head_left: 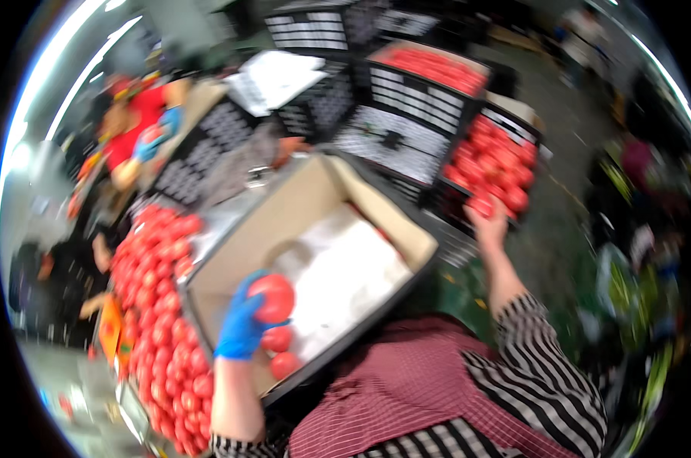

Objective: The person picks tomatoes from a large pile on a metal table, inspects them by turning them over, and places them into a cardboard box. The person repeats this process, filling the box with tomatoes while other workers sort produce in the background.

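Observation:
My left hand [239,322], in a blue glove, is closed around a large red tomato [273,298] above the near left corner of a black crate [425,258] lined with tan cardboard. Inside that crate, two tomatoes [281,353] lie beside my gloved fingers, next to a white sheet [345,275] over much of the bottom. Reaching out to the right, my bare right hand [489,221] has its fingers on a tomato [481,204] at the near edge of a second crate [530,126] full of tomatoes. The picture is blurred, and the fingertips are partly hidden.
A big heap of tomatoes [158,320] lies left of the lined crate. Beyond it stand stacked black crates [418,107], one topped with tomatoes [429,65], and white sheets [273,80]. People work at the left, one in red [135,126]. Greens [628,290] lie at the right.

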Motion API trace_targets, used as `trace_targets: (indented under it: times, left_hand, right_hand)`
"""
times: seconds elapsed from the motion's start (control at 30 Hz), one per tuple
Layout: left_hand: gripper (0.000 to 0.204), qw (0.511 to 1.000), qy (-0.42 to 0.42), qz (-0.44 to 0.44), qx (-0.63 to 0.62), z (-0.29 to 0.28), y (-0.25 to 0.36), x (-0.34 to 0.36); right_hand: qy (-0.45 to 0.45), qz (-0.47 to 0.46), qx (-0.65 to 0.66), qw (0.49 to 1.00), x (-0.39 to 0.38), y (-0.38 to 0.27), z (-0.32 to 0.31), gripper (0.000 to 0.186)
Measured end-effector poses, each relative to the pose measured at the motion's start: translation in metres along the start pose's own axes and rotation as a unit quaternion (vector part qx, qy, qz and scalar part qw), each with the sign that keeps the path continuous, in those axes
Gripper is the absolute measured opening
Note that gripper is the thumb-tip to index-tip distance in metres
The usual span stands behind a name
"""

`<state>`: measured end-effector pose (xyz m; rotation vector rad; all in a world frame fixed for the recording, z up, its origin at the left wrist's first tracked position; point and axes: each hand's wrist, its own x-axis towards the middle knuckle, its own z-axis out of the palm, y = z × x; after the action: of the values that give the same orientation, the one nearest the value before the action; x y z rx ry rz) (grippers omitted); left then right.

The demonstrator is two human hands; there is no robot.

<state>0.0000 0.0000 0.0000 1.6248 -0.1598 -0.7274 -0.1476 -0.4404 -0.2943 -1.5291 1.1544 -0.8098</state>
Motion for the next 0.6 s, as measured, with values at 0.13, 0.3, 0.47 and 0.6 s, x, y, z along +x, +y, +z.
trace_targets:
  times: [0.13, 0.3, 0.47, 0.6]
  left_hand:
    - [0.057, 0.976, -0.053, -0.026, -0.208, 0.095, -0.061, 0.052]
    - [0.057, 0.972, -0.087, 0.021, -0.215, 0.09, -0.08, 0.06]
    - [0.058, 0.968, -0.047, 0.036, -0.242, 0.098, -0.082, 0.052]
    - [0.063, 0.949, 0.012, 0.08, -0.304, 0.087, -0.073, 0.038]
  right_hand:
    - [0.01, -0.015, 0.167, 0.986, 0.163, -0.012, -0.097, 0.06]
    - [-0.051, 0.008, 0.24, 0.969, 0.277, -0.014, -0.132, 0.044]
    - [-0.094, -0.1, 0.016, 0.99, 0.347, -0.054, -0.154, 0.048]
    - [-0.23, -0.073, 0.186, 0.953, 0.273, -0.179, -0.07, 0.058]
